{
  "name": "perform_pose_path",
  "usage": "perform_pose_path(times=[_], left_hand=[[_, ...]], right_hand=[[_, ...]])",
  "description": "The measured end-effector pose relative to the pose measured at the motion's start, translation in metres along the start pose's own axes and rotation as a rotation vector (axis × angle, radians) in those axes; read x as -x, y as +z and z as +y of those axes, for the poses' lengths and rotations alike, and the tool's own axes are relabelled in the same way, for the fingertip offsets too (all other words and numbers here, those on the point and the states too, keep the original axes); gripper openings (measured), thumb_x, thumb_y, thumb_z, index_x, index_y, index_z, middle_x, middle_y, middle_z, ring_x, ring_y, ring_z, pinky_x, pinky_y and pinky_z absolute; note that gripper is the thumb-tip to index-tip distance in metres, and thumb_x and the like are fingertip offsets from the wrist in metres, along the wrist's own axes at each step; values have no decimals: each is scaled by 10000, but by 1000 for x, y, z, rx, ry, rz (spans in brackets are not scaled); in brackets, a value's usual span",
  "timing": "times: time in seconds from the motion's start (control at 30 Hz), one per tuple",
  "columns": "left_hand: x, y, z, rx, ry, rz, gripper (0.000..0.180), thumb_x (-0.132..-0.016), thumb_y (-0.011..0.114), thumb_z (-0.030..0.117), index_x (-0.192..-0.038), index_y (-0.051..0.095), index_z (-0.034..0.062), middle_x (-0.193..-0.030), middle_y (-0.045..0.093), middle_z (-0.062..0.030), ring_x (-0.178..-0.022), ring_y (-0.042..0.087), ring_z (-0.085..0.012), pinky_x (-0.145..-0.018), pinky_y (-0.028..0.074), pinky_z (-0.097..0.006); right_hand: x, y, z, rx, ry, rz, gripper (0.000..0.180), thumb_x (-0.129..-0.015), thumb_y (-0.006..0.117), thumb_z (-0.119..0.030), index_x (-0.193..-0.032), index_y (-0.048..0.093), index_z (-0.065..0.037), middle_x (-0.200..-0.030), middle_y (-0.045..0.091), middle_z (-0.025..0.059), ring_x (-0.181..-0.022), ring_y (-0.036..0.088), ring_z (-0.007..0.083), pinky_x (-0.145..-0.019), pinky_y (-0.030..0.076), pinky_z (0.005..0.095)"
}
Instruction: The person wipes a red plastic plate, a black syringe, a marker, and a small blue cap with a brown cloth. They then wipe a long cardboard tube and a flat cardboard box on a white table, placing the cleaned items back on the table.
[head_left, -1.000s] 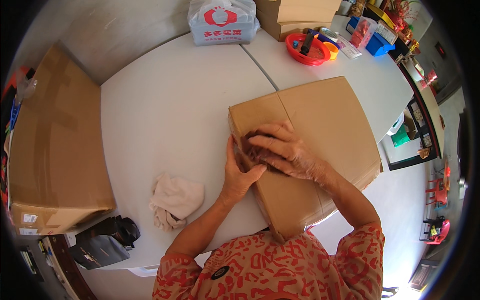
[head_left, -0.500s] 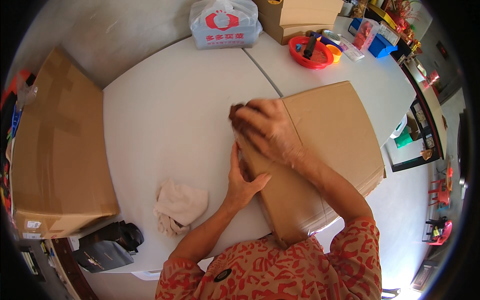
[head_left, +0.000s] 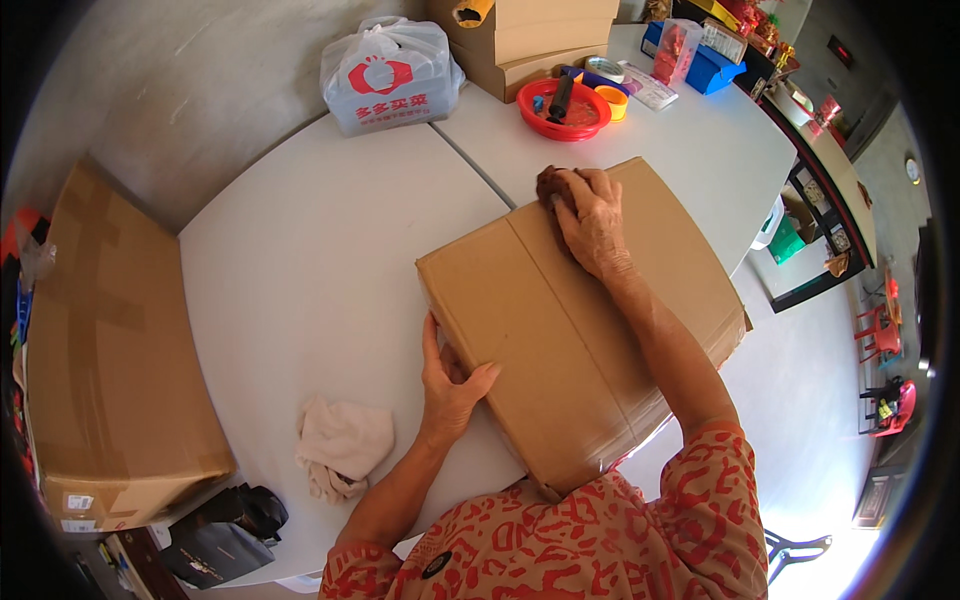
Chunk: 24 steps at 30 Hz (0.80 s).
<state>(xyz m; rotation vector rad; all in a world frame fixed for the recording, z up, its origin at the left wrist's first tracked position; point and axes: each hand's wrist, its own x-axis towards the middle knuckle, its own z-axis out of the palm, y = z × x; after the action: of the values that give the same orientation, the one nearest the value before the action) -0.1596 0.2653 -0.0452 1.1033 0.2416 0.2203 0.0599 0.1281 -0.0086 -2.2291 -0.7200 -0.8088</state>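
A closed brown cardboard box (head_left: 520,320) lies flat on the round white table (head_left: 300,260) in front of me. My left hand (head_left: 450,375) presses against the box's near left side, thumb on its top edge. My right hand (head_left: 590,215) reaches across the lid to its far edge and is closed on a dark brown roll of tape (head_left: 550,185), held at the end of the centre seam.
A crumpled beige cloth (head_left: 345,445) lies left of my left arm. A big taped carton (head_left: 100,340) stands at the left. At the back are a white plastic bag (head_left: 390,75), a red bowl of tools (head_left: 565,105) and more boxes (head_left: 530,35). A black bag (head_left: 225,525) sits low left.
My right hand has slid with the tape roll from the near left part of the lid along the seam to the box's far edge. My left hand stays on the box's side.
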Motion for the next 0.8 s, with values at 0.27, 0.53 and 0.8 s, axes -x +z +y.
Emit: perform_pose_path(times=[0.27,0.53,0.8], left_hand=[[0,-4,-4,24,-4,24,993,-784,662,5,-1495,-31,23,-1340,433,-178,-1207,486,-244,-1002,423,-379],[2,-2,-1,26,-29,21,981,-774,656,11,-1497,-5,33,-1322,450,-171,-1211,481,-237,-1001,416,-378],[3,-4,1,25,-52,29,1009,-772,663,21,-1496,-41,29,-1335,430,-188,-1212,479,-253,-1000,413,-383]], right_hand=[[19,-6,-68,-341,-398,-227,388,-715,722,-87,-1088,619,-66,-1106,555,156,-1021,515,343,-871,453,448],[-2,-9,5,-32,-175,-1,232,-795,666,-120,-1026,652,-100,-1016,595,97,-954,519,303,-825,425,422],[-2,-24,44,99,231,-35,299,-795,655,-108,-1094,646,-102,-1117,558,166,-986,495,377,-864,434,454]])
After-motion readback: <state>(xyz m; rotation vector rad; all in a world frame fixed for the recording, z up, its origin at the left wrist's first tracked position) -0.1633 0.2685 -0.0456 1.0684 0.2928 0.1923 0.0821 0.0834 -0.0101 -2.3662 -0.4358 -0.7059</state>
